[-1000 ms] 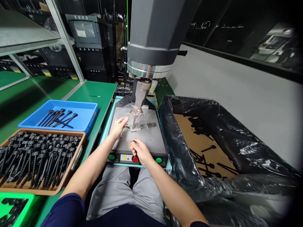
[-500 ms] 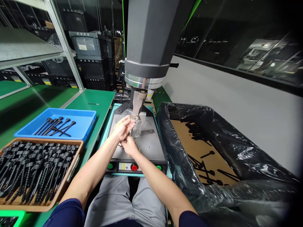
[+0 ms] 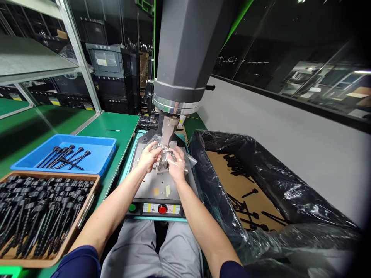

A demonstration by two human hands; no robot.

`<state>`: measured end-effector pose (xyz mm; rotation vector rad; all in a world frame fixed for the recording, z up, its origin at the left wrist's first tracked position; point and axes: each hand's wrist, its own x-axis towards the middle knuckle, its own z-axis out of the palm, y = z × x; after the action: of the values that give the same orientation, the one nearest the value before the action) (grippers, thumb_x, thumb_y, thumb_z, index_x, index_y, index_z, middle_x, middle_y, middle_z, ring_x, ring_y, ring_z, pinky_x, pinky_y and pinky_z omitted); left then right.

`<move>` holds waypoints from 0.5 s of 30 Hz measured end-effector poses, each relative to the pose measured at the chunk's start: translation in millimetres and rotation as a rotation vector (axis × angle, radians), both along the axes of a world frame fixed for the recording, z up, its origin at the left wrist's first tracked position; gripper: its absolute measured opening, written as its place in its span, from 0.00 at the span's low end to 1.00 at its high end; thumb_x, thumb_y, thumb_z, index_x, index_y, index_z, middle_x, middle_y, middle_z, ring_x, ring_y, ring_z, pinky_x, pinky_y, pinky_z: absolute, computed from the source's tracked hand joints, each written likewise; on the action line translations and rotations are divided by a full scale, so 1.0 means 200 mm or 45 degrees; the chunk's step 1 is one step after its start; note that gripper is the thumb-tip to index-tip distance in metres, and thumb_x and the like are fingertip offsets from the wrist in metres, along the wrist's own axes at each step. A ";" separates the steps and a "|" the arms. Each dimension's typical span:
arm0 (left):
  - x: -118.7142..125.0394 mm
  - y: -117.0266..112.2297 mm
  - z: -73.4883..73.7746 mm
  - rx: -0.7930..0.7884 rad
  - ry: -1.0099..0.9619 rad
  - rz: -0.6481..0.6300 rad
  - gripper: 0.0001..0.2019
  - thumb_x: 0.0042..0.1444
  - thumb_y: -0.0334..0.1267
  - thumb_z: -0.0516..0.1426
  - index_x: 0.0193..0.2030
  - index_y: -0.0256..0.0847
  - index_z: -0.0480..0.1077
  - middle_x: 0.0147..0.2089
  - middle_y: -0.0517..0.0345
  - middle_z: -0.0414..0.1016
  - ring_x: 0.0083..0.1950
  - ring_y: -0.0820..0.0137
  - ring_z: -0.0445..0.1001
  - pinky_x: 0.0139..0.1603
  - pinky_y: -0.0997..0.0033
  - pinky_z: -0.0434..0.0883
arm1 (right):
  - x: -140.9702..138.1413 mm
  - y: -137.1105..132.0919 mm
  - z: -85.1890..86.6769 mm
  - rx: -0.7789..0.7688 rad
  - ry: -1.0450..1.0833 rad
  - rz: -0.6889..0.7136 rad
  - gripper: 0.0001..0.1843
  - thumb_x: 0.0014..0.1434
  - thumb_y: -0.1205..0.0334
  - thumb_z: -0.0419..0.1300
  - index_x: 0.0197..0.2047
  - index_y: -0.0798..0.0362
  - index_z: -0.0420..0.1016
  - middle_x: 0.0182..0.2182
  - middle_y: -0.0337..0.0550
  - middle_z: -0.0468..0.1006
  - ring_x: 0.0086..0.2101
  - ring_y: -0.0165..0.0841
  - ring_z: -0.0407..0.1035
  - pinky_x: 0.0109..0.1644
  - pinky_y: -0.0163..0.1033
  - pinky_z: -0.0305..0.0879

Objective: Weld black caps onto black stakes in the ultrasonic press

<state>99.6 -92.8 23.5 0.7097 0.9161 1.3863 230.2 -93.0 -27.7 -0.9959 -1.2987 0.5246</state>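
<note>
The clear film over the fixture is pinched by the left hand and flattened by the spread right hand.

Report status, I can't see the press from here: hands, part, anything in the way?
Left hand and right hand both at small metal fixture block under clear plastic film; grips unclear. Grey metal press horn directly above them.

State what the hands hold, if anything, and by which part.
Left hand and right hand seem to pinch the clear plastic film by opposite edges.
</note>
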 end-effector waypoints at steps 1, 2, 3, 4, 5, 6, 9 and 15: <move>0.00 0.01 -0.01 0.012 -0.012 0.004 0.33 0.49 0.30 0.65 0.62 0.37 0.63 0.29 0.58 0.75 0.21 0.80 0.69 0.20 0.83 0.66 | 0.00 0.02 0.00 -0.012 0.028 0.033 0.14 0.57 0.55 0.61 0.46 0.49 0.79 0.55 0.47 0.69 0.56 0.42 0.62 0.64 0.51 0.54; 0.00 0.01 -0.01 0.024 -0.023 0.007 0.33 0.48 0.30 0.65 0.62 0.36 0.63 0.29 0.59 0.75 0.21 0.81 0.68 0.20 0.83 0.65 | 0.00 0.05 0.00 -0.021 0.058 0.072 0.14 0.57 0.55 0.61 0.45 0.49 0.79 0.55 0.47 0.70 0.56 0.42 0.62 0.64 0.50 0.55; -0.01 0.02 -0.02 0.034 -0.030 0.011 0.34 0.47 0.29 0.66 0.62 0.36 0.63 0.29 0.59 0.74 0.21 0.81 0.68 0.20 0.83 0.65 | -0.01 0.07 0.00 -0.030 0.093 0.105 0.14 0.57 0.54 0.61 0.45 0.49 0.79 0.54 0.47 0.71 0.56 0.42 0.63 0.63 0.50 0.55; -0.01 0.02 -0.01 0.042 -0.036 0.013 0.35 0.47 0.29 0.66 0.63 0.36 0.63 0.29 0.59 0.74 0.21 0.81 0.68 0.20 0.83 0.64 | -0.02 0.09 0.00 -0.041 0.132 0.133 0.14 0.57 0.54 0.62 0.44 0.50 0.79 0.53 0.47 0.73 0.55 0.42 0.64 0.63 0.50 0.56; -0.01 0.03 -0.01 0.049 -0.038 0.013 0.35 0.46 0.29 0.66 0.63 0.36 0.62 0.29 0.60 0.74 0.21 0.81 0.68 0.20 0.83 0.64 | -0.03 0.11 0.00 -0.053 0.169 0.155 0.15 0.56 0.53 0.62 0.44 0.50 0.79 0.52 0.47 0.74 0.55 0.41 0.64 0.63 0.49 0.56; -0.01 0.03 0.00 0.055 -0.038 0.015 0.36 0.46 0.30 0.67 0.63 0.36 0.62 0.29 0.60 0.74 0.21 0.81 0.68 0.20 0.83 0.64 | -0.04 0.13 0.00 -0.068 0.201 0.183 0.15 0.56 0.52 0.62 0.44 0.50 0.79 0.51 0.46 0.75 0.54 0.41 0.65 0.62 0.49 0.57; -0.01 0.05 0.01 0.069 -0.031 0.029 0.37 0.45 0.30 0.67 0.63 0.36 0.62 0.27 0.62 0.72 0.21 0.80 0.68 0.20 0.83 0.63 | -0.06 0.19 0.00 -0.138 0.274 0.293 0.17 0.55 0.52 0.63 0.46 0.50 0.78 0.48 0.45 0.78 0.51 0.40 0.68 0.59 0.48 0.61; -0.02 0.09 -0.02 0.091 -0.043 0.052 0.36 0.45 0.31 0.67 0.63 0.36 0.63 0.26 0.63 0.71 0.21 0.80 0.67 0.21 0.82 0.63 | -0.05 0.23 0.03 -0.301 0.426 0.543 0.16 0.52 0.54 0.64 0.44 0.50 0.78 0.40 0.42 0.80 0.41 0.38 0.73 0.50 0.44 0.67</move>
<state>95.6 -74.2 20.4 0.7227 0.8625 1.4689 220.5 -47.1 -22.1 -0.7763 -1.1620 1.1443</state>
